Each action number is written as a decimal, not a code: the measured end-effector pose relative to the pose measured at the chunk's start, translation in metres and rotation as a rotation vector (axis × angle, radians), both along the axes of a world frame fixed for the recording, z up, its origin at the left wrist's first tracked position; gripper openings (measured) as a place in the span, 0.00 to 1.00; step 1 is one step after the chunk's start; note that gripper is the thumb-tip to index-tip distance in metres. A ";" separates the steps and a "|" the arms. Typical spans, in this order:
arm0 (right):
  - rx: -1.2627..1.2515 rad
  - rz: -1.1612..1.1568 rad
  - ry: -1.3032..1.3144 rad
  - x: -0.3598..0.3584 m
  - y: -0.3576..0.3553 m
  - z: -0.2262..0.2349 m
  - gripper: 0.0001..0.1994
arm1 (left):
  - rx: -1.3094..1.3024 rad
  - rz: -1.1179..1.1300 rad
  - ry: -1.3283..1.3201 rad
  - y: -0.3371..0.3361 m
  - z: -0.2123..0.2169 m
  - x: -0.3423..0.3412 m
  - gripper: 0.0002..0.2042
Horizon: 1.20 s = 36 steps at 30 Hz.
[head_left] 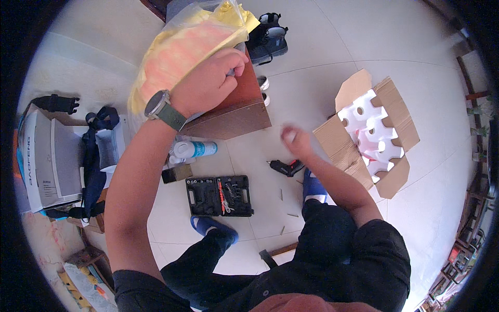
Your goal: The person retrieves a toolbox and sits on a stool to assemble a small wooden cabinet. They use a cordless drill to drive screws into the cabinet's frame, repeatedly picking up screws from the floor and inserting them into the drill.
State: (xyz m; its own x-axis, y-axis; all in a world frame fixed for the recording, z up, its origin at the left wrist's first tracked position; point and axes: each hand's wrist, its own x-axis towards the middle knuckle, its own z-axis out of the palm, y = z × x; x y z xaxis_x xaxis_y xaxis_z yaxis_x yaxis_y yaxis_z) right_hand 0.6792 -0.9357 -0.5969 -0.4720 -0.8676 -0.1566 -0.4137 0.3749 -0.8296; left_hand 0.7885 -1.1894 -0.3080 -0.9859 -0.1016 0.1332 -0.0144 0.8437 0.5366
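Observation:
My left hand (215, 78), a watch (157, 104) on its wrist, is over the reddish-brown wooden cabinet (252, 96). Its fingers are curled in, and a small dark bit shows among them that I cannot make out. Right behind that hand lies a yellow and pink bundle (176, 57) in clear plastic. My right hand (297, 141) is raised over the floor between the cabinet and an open cardboard box (358, 151). Motion smears its fingers, so whether it holds anything is unclear. Below it, a black cordless screwdriver (286, 167) lies by my right foot.
An open black tool case (210, 208) with bits and sockets lies between my feet, several thin rods (292, 215) beside it. A white and blue bottle (200, 149) lies by the cabinet. White moulded foam (382, 132) fills the cardboard box. Black shoes (273, 41) stand beyond; boxes (65, 156) stand left.

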 end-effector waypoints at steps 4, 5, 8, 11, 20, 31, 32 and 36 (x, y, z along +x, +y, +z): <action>-0.534 -0.202 -1.067 -0.042 -0.089 0.143 0.20 | -0.007 0.003 -0.033 0.010 -0.007 -0.008 0.06; -0.423 -0.138 -0.999 -0.051 -0.100 0.154 0.21 | 0.004 0.005 -0.038 0.011 -0.005 -0.011 0.06; -0.157 -0.004 -0.858 -0.060 -0.114 0.177 0.26 | 0.018 0.005 -0.026 0.009 -0.006 -0.009 0.06; -0.088 0.035 -0.838 -0.051 -0.112 0.195 0.30 | -0.028 -0.006 -0.028 0.008 -0.008 -0.007 0.06; -0.125 0.028 -0.948 -0.040 -0.144 0.130 0.35 | -0.013 0.013 -0.019 0.011 -0.014 -0.015 0.05; -0.143 0.098 -1.562 -0.058 -0.132 0.120 0.30 | -0.100 0.061 -0.030 0.025 -0.018 -0.010 0.04; -0.111 0.127 -1.650 -0.066 -0.134 0.108 0.30 | -0.136 0.039 -0.013 0.026 -0.022 -0.013 0.06; -0.190 0.268 -1.765 -0.062 -0.152 0.071 0.28 | -0.314 -0.022 -0.128 0.040 -0.027 -0.014 0.11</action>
State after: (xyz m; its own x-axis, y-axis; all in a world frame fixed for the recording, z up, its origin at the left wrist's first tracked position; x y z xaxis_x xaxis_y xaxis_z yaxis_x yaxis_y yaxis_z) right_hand 0.6172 -1.0875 -0.5260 0.2676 -0.9489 -0.1672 0.8906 0.3098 -0.3329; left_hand 0.7742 -1.1490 -0.3350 -0.9981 -0.0540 0.0302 -0.0450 0.9684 0.2454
